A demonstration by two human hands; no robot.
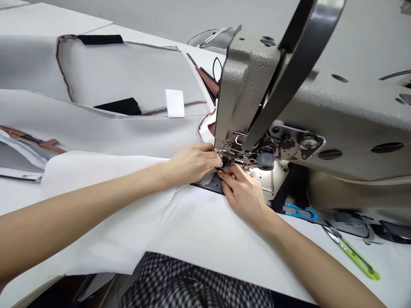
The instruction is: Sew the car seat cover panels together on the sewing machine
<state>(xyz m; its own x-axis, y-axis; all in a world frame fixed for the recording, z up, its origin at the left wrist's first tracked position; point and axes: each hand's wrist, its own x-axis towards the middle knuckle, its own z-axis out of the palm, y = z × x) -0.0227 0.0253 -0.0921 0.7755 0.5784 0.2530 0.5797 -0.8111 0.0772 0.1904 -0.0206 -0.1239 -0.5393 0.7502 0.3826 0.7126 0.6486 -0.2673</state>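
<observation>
At the centre stands a sewing machine (247,81), with both hands close to its presser foot (226,161). My left hand (194,163) reaches in from the left, fingers closed in a pinch beside the foot; what they hold is too small to make out. Opposite it, my right hand (244,190) has thumb and fingers drawn together just in front of the foot, their hold also unclear. A small grey fabric piece with a jagged edge (208,177) lies under my left fingers on the dark machine plate (215,185). White fabric (105,171) spreads beneath my left forearm.
Large grey fabric panels (128,77) with dark red edging and black strips cover the table's left side. A white tag (175,103) lies on them. Blue thread snips (301,211) and green-handled snips (355,254) rest at the right on the white table (205,231).
</observation>
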